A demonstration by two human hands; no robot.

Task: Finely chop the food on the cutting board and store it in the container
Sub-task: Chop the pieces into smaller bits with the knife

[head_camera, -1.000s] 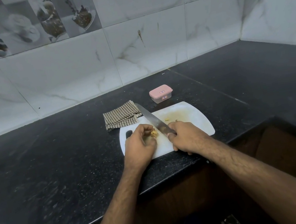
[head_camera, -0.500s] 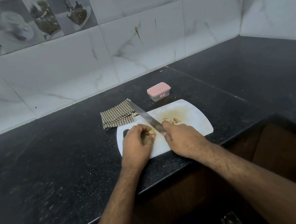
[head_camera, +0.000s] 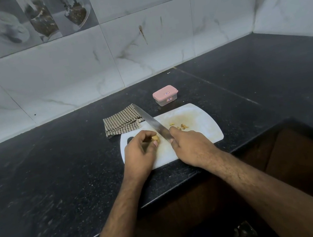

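Pink-lidded container [head_camera: 166, 97] lidded, far of board [head_camera: 200, 129]; left hand [head_camera: 139, 153] fingers pinch food [head_camera: 155, 138], right hand [head_camera: 192, 146] grips knife [head_camera: 152, 122]

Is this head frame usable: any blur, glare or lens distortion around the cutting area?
Head view: dim, even light; the white plastic cutting board, steel knife blade and both hands, left and right, read sharp. Wide-angle bending curves the black stone counter edge and tile lines. No strong glare; the lower corners are dark and soft.
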